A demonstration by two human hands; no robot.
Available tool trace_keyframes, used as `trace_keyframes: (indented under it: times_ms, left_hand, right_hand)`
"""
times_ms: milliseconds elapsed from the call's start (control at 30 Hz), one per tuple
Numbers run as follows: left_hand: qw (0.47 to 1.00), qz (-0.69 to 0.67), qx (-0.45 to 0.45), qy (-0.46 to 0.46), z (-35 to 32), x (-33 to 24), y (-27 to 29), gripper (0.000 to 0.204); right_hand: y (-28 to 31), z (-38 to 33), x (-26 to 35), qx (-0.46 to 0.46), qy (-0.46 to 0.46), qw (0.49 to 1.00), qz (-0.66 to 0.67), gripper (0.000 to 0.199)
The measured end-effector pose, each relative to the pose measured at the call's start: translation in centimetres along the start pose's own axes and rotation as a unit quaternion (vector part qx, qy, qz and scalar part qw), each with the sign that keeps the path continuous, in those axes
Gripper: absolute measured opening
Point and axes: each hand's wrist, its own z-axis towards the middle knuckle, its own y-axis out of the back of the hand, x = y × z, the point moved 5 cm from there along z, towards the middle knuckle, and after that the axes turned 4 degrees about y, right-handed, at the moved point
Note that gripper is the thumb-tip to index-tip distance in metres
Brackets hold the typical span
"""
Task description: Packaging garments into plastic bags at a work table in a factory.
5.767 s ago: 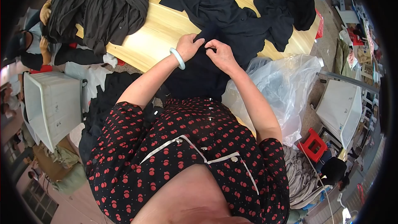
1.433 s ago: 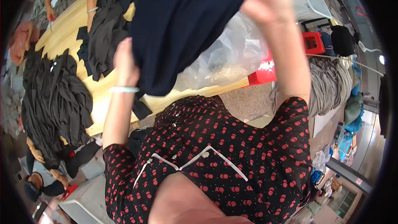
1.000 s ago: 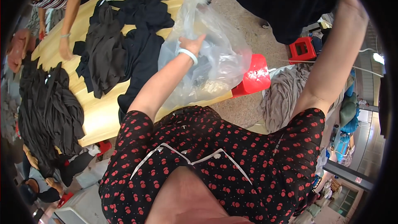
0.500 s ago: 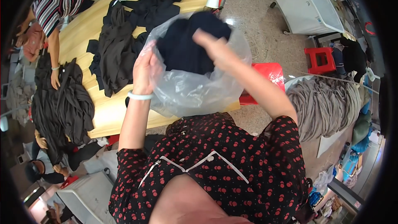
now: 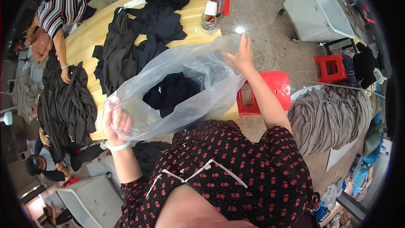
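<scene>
Between the person's two raised hands a large clear plastic bag point(image 5: 185, 88) is held with its mouth stretched wide. The left hand point(image 5: 114, 122), with a pale bangle on the wrist, is closed in a fist around the bunched near rim of the bag, seen partly through the film. The right hand point(image 5: 241, 54) is raised at the far rim with its fingers extended and close together; it seems to hold the edge, though the exact grip is hard to make out. Down in the bag lies a dark folded garment point(image 5: 171, 93), resting against the lower wall.

The film looks thin, slack and slippery, so it will likely sag and collapse wherever it is not held taut; the rim at two opposite points is the sensible place to grip. The garment is soft and light and would shift as the bag tilts.

Beyond the bag, a wooden counter point(image 5: 90, 38) carries heaps of dark clothing point(image 5: 143, 29) and a small cup of tools point(image 5: 209, 16). A red stool point(image 5: 270, 88) stands beside the counter on the floor, with folded grey fabric point(image 5: 329, 118) further right. Another person in a striped top point(image 5: 63, 10) leans on the counter's far left.
</scene>
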Motion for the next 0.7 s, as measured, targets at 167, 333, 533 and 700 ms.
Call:
trace_keyframes:
  times_ms: [167, 333, 533, 700]
  left_hand:
    - [0.999, 0.030, 0.014, 0.013, 1.0, -0.6, -1.3, 0.032]
    - [0.991, 0.099, -0.018, 0.089, 7.2, -1.5, -3.6, 0.028]
    - [0.965, 0.231, 0.126, -0.021, 9.5, 2.4, -20.0, 0.036]
    - [0.857, 0.204, 0.469, 0.060, 8.7, 9.3, -25.4, 0.033]
  right_hand:
    - [-9.6, -6.6, -5.8, 0.405, -0.161, 0.880, 0.186, 0.034]
    - [4.9, 2.8, 6.3, 0.251, -0.106, 0.794, 0.543, 0.020]
    - [20.6, 4.0, 17.8, 0.117, 0.227, 0.843, 0.474, 0.030]
    - [17.7, -1.7, 13.2, 0.211, 0.095, 0.938, 0.260, 0.040]
